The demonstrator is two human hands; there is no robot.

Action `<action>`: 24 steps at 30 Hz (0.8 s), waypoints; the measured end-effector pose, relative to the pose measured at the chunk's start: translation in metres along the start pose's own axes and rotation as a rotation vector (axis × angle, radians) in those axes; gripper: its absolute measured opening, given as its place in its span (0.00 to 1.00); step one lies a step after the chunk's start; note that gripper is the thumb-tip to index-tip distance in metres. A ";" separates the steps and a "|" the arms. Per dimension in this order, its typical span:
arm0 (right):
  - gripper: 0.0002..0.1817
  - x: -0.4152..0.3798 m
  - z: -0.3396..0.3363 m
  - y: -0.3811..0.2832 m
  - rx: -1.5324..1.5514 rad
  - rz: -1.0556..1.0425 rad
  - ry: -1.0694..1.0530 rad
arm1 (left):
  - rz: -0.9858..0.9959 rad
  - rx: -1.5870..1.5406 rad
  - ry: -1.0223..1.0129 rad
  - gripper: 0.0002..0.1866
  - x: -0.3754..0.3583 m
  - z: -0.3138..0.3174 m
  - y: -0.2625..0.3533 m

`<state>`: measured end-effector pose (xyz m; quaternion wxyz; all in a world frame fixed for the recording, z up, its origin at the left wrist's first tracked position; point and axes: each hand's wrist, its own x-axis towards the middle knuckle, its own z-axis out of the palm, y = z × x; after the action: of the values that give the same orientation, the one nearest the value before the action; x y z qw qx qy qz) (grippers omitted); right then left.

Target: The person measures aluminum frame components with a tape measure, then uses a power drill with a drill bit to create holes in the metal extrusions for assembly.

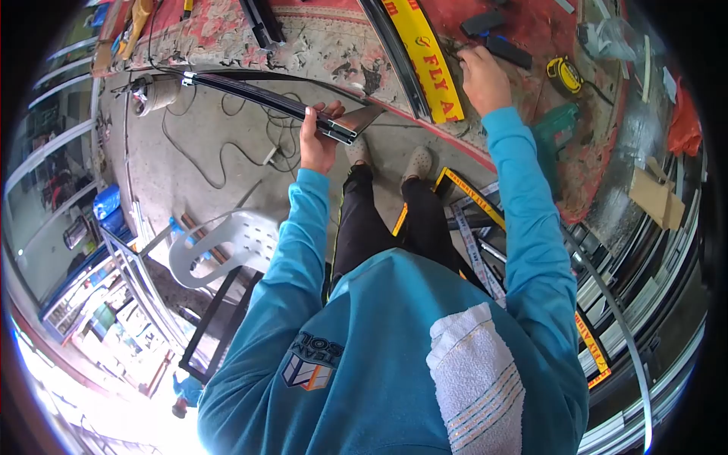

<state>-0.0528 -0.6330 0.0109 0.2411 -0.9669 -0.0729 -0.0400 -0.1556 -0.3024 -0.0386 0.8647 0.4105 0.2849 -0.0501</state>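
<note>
My left hand (318, 140) is closed around one end of a long black metal profile (258, 98), which slants up to the left beside the worktable's edge. The profile's cut end shows just right of my fingers. My right hand (484, 78) rests over the red worktable (326, 68), fingers bent; what its fingertips hold, if anything, is too small to make out. Just left of it lies a black profile with yellow film (432, 68). Dark blocks (506, 51) lie just beyond my right fingers.
A yellow tape measure (565, 75) and a green power tool (557, 129) lie on the table's right part. A white plastic chair (227, 246) stands at left, with cables (220, 163) on the floor. Metal profiles (652, 296) are stacked at right. Another person (182, 394) is at lower left.
</note>
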 end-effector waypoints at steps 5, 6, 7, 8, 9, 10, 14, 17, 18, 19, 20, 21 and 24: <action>0.12 -0.013 -0.001 0.004 0.134 0.017 0.196 | -0.119 -0.012 -0.093 0.26 -0.004 -0.002 0.002; 0.11 -0.016 -0.013 0.001 0.099 -0.024 0.225 | -0.124 -0.011 -0.086 0.25 -0.003 0.000 0.003; 0.11 -0.022 -0.025 -0.004 0.101 0.002 0.234 | -0.139 0.010 -0.096 0.25 -0.004 0.001 0.005; 0.11 -0.029 -0.036 -0.012 0.186 0.056 0.268 | -0.150 0.004 -0.116 0.25 -0.003 0.002 0.006; 0.10 -0.041 -0.043 -0.022 0.268 0.112 0.305 | -0.165 -0.002 -0.137 0.25 -0.001 0.002 0.006; 0.11 -0.056 -0.043 -0.034 0.461 0.235 0.374 | -0.164 0.016 -0.159 0.27 0.006 -0.003 0.004; 0.10 -0.122 -0.028 -0.101 1.104 0.607 0.326 | -0.195 0.162 -0.165 0.33 0.007 0.005 0.012; 0.09 -0.152 0.045 -0.144 1.521 0.825 0.295 | -0.186 0.212 -0.171 0.33 0.009 0.008 0.014; 0.09 -0.154 0.067 -0.155 1.606 0.868 0.337 | -0.194 0.209 -0.176 0.33 0.009 0.009 0.014; 0.09 -0.152 0.085 -0.164 1.690 0.909 0.378 | -0.199 0.218 -0.185 0.33 0.010 0.009 0.014; 0.09 -0.149 0.102 -0.169 1.693 0.910 0.390 | -0.205 0.212 -0.184 0.33 0.011 0.009 0.014; 0.10 -0.144 0.116 -0.174 1.714 0.936 0.364 | -0.209 0.205 -0.182 0.33 0.011 0.008 0.015; 0.10 -0.133 0.132 -0.185 1.771 1.003 0.309 | -0.218 0.221 -0.210 0.32 0.012 0.008 0.017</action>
<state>-0.2079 -0.4257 -0.0355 0.8632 -0.3457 0.3678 0.0094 -0.1367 -0.2953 -0.0301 0.8289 0.4620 0.2287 -0.2171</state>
